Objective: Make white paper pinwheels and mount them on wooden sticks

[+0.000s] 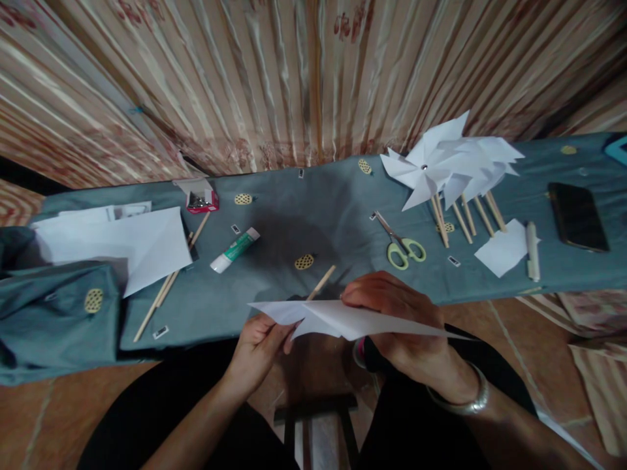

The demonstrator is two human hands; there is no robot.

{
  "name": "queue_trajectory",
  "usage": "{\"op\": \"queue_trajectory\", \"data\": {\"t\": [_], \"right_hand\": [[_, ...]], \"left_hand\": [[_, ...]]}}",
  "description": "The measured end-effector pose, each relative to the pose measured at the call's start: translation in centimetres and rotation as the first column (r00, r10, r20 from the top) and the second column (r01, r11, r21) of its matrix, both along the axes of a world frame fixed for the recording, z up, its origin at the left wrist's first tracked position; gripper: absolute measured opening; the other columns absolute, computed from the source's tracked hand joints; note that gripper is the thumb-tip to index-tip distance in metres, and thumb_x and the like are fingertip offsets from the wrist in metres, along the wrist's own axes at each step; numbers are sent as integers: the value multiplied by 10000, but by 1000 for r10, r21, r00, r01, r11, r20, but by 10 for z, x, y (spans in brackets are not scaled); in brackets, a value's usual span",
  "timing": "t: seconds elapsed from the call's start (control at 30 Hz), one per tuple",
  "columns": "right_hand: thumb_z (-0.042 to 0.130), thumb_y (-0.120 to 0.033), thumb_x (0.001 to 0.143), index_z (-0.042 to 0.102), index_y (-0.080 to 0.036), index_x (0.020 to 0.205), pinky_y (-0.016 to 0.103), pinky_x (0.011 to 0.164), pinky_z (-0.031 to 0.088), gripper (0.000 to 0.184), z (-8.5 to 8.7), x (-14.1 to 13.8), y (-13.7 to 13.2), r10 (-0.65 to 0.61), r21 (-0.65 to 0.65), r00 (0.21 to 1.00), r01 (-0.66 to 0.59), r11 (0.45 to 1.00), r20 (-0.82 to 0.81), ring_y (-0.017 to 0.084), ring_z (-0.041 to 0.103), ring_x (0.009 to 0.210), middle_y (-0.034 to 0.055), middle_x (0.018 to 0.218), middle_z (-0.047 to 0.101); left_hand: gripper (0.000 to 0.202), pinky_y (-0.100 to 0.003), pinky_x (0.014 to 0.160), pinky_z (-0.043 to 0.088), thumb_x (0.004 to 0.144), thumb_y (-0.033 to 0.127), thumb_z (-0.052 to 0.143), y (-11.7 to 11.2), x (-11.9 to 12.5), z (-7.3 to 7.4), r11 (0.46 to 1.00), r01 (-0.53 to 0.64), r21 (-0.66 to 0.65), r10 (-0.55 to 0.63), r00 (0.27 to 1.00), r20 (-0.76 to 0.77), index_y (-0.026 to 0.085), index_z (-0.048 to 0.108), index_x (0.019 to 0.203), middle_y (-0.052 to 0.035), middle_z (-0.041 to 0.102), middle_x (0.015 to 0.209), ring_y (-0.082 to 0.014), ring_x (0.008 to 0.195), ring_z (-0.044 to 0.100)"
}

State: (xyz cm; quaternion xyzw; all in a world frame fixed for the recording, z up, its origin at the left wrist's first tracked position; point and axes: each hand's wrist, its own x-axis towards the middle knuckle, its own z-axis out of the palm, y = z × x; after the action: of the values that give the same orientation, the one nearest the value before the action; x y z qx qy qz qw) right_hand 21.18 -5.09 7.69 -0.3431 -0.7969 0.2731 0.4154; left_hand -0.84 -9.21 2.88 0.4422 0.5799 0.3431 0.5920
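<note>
A folded white paper pinwheel (333, 318) is held level between my two hands, over the front edge of the table. My left hand (259, 346) pinches its left side, thumb and fingers closed on the paper. My right hand (401, 320), with a silver bracelet at the wrist, grips its right part, fingers over the top edge. From behind the paper a thin wooden stick (322, 281) points up toward the table; whether it is joined to the pinwheel I cannot tell. Green-handled scissors (400, 245) and a glue stick (235, 250) lie beyond my hands.
Several finished pinwheels (450, 160) on sticks lie at the back right, near a paper scrap (504, 249), a marker (532, 251) and a black phone (578, 217). At the left are white sheets (157, 245), loose sticks (159, 297) and a small red box (202, 201) of metal pins.
</note>
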Motion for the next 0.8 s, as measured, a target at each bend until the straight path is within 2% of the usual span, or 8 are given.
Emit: {"op": "queue_trajectory", "data": {"t": [0.13, 0.3, 0.43, 0.5, 0.63, 0.8], "right_hand": [[529, -106, 873, 653, -184, 966, 297, 720, 549, 174, 4, -3, 0, -24, -48, 999, 22, 999, -24, 169, 659, 795, 54, 866, 705], [528, -108, 885, 646, -190, 978, 318, 727, 548, 171, 1, -2, 0, -29, -68, 998, 25, 997, -55, 175, 658, 804, 50, 869, 707], [542, -113, 885, 632, -154, 1008, 331, 777, 536, 157, -2, 1, -2, -1, -38, 999, -1, 999, -53, 185, 648, 866, 78, 919, 696], [567, -122, 884, 630, -135, 1027, 340, 794, 532, 157, -2, 2, -3, 33, -13, 998, -34, 999, -49, 193, 647, 890, 89, 930, 695], [576, -117, 884, 638, -132, 1016, 334, 781, 535, 146, -1, 2, -4, 44, -33, 997, -46, 998, -62, 191, 655, 874, 87, 905, 700], [558, -121, 890, 644, -151, 1005, 332, 732, 558, 147, 2, 0, -2, -2, -31, 996, -1, 1000, -89, 189, 669, 831, 81, 891, 702]], "left_hand": [[314, -207, 446, 302, 814, 450, 613, 1, 2, -1, 994, -44, -102, 60, 985, 162, 150, 679, 881, 79, 405, 451, -83, 416, 358], [358, -205, 416, 242, 784, 491, 678, -2, 2, -5, 985, -21, -172, 67, 960, 270, 147, 621, 703, 90, 364, 416, -49, 379, 274], [442, -196, 423, 239, 645, 542, 792, -4, 5, 1, 960, -48, -277, 139, 938, 318, 145, 597, 641, 82, 413, 448, -31, 394, 281], [466, -187, 439, 263, 561, 538, 845, -3, 7, 6, 936, -90, -339, 199, 932, 303, 144, 611, 648, 88, 401, 432, -37, 413, 321], [555, -164, 454, 308, 412, 471, 924, -2, 9, 11, 857, -198, -476, 349, 902, 253, 146, 675, 787, 94, 429, 446, -44, 452, 371], [547, -139, 392, 276, 375, 485, 926, -6, 10, 10, 835, -174, -522, 366, 884, 290, 136, 692, 725, 77, 432, 441, -58, 453, 411]]}}
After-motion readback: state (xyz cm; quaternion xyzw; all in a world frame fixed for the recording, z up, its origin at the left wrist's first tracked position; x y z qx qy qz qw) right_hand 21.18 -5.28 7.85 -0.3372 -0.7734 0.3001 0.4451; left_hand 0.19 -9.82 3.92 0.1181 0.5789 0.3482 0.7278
